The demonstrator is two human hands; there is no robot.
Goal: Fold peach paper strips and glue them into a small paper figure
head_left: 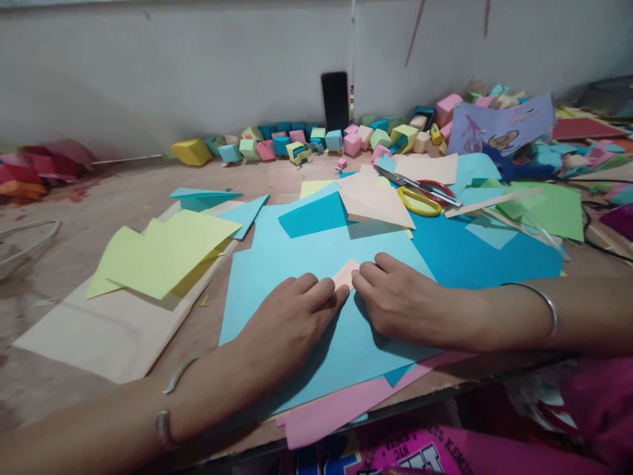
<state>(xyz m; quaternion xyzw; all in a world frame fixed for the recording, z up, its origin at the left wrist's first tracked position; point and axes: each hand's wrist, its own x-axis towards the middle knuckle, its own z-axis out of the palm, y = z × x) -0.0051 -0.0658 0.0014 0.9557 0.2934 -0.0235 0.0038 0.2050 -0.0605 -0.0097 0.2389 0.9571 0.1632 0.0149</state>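
Observation:
Between my two hands is a small peach piece of paper (345,274), lying over a large light-blue sheet (257,290). My left hand (297,307) pinches its left side, thumb and forefinger closed together. With curled fingers, my right hand (388,293) grips its right side. Much of the small paper is hidden under my fingers, so its full shape cannot be made out. Just beyond my hands lie a folded dark-blue paper (316,214) and a folded peach paper (378,203) on the same light-blue sheet.
Scissors (420,198) with yellow and red handles lie at the back right. Yellow-green sheets (163,251) rest on a cream sheet (109,330) to the left. Several folded paper cubes (264,150) line the wall by a phone (335,102). The table's front edge (420,396) is near me.

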